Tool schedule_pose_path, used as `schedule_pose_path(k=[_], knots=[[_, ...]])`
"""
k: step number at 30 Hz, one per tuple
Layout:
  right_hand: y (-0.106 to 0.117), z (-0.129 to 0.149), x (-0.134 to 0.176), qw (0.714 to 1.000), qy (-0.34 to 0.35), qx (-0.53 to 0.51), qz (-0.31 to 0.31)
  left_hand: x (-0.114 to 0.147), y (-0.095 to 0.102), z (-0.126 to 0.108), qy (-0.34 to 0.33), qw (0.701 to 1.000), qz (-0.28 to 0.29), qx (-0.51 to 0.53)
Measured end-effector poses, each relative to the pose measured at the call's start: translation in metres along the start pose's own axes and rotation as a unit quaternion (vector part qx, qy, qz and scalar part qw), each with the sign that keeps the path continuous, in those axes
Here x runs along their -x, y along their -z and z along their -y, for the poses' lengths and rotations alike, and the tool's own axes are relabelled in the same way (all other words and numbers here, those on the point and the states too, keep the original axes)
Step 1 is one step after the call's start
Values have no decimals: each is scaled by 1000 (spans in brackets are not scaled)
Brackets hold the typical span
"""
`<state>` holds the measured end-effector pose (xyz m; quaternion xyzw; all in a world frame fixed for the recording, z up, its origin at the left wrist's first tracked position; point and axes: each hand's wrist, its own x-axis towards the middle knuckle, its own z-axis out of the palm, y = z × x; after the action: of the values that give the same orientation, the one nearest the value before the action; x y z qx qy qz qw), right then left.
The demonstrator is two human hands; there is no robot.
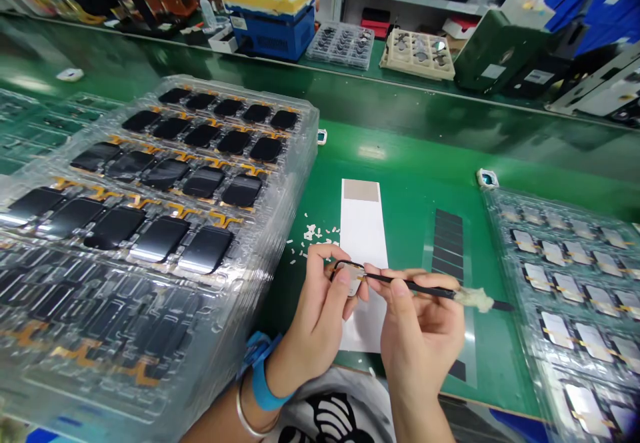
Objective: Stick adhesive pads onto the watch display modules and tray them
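My left hand (323,303) pinches a small watch-sized display screen (353,281), its pale silver back facing me. My right hand (423,326) grips a thin black stick tool (425,288) like a pen, with whitish material wrapped around its rear part. The tool's tip meets the right edge of the screen. Beneath both hands lies a long white paper strip (361,229) with a grey-brown patch at its far end. Small white scraps (313,233) are scattered left of the strip.
A tall stack of clear trays (300,163) holding black screens rises on the left. Another clear tray (520,283) of silver-backed pieces lies right. A sheet with dark strips (449,236) lies between. On the back ledge stand a blue box (280,33) and parts trays (343,44); a person sits beyond.
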<state>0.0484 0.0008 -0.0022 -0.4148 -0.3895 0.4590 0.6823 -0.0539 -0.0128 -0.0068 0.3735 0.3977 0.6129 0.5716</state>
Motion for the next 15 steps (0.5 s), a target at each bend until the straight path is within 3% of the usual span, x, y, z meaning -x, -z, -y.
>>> schedule_pose_path(k=[15], knots=[[2,-1,0,1000,-6,-6,4,0,-1,0,12,1000,-17,-22]])
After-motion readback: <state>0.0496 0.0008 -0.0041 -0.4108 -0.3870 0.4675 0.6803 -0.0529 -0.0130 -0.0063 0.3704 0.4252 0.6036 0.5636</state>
